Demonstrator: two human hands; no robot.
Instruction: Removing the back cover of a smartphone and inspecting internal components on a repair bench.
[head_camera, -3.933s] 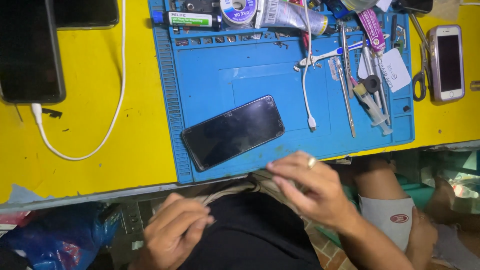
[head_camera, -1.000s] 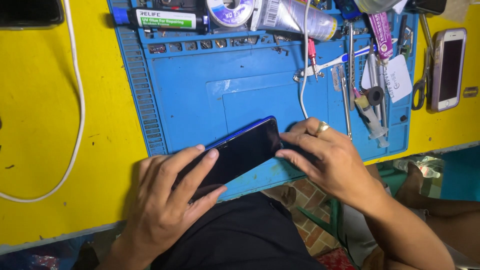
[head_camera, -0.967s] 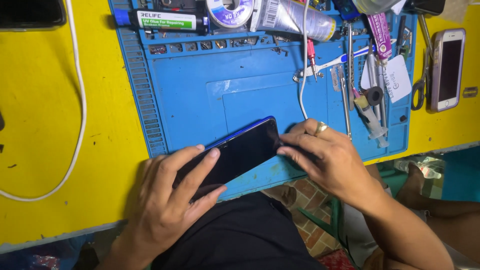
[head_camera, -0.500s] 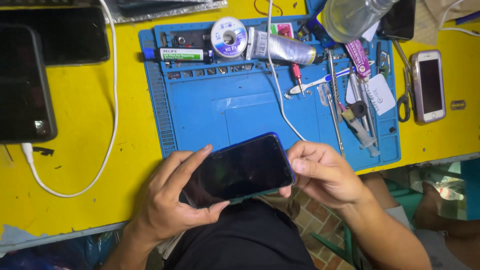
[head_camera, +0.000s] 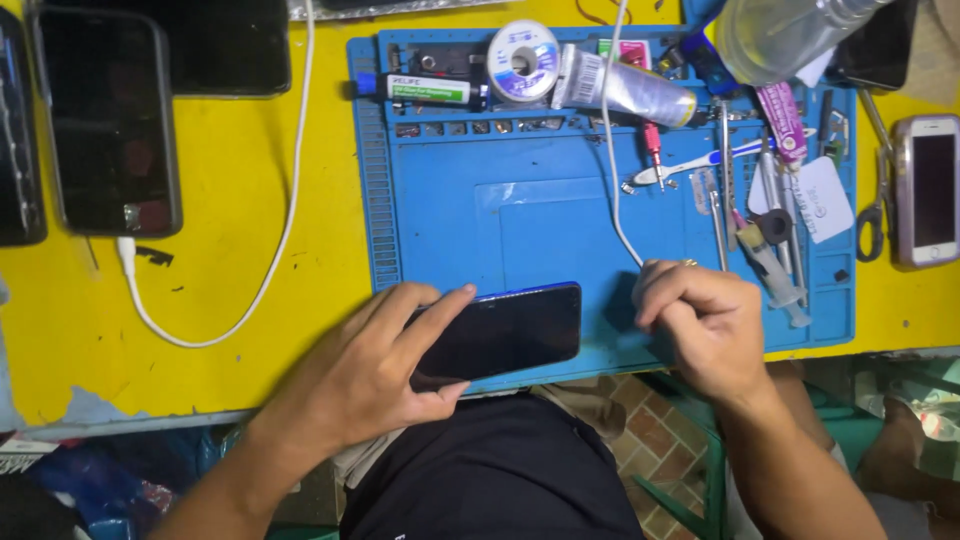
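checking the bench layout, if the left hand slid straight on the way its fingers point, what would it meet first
The left hand grips the dark phone, fingers pointing right and slightly up. Straight on, past the phone, it would probably meet the right hand, closed near the white cable; depth is unclear.

On my yellow bench (head_camera: 230, 300) lies a blue mat (head_camera: 560, 220) with a solder spool (head_camera: 522, 60), a tube (head_camera: 625, 90) and tweezers (head_camera: 722, 190). A white cable (head_camera: 270, 250) curves left; a white phone (head_camera: 928, 190) lies right.
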